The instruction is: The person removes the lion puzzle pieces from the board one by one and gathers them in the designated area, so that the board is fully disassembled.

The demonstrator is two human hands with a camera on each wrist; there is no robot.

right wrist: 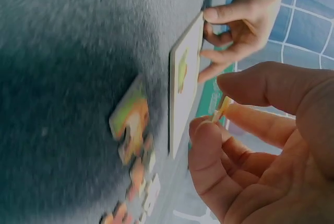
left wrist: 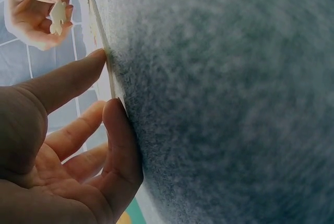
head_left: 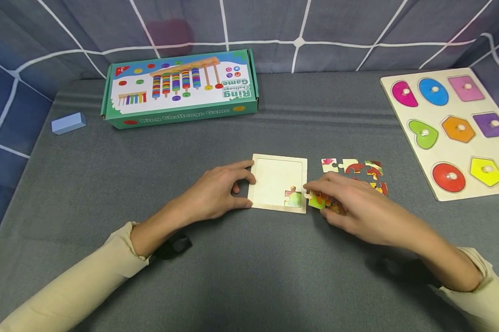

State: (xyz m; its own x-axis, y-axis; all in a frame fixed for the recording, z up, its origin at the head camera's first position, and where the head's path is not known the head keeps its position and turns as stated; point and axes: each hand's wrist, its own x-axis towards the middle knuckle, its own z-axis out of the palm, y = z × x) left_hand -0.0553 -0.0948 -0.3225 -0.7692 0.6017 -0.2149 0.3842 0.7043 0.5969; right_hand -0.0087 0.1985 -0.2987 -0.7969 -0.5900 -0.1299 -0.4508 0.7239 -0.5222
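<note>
A square wooden puzzle board [head_left: 270,184] with a raised rim lies flat on the grey cloth. One green puzzle piece [head_left: 294,199] sits in its lower right corner. Along the board's left edge, my left hand [head_left: 218,191] rests with thumb and fingertips spread apart against the rim. My right hand [head_left: 363,210], just past the right edge, pinches a small green and orange puzzle piece [head_left: 317,200] between thumb and fingers. In the right wrist view that piece [right wrist: 222,108] shows edge-on, held above the cloth. Several loose puzzle pieces [head_left: 350,166] lie beyond and partly beneath this hand.
At the back left stands a green ring game box [head_left: 179,90], with a blue block [head_left: 68,123] beside it. A wooden shape board [head_left: 427,115] with knobbed pieces lies at the right. Blue checked cloth [head_left: 266,27] rises behind.
</note>
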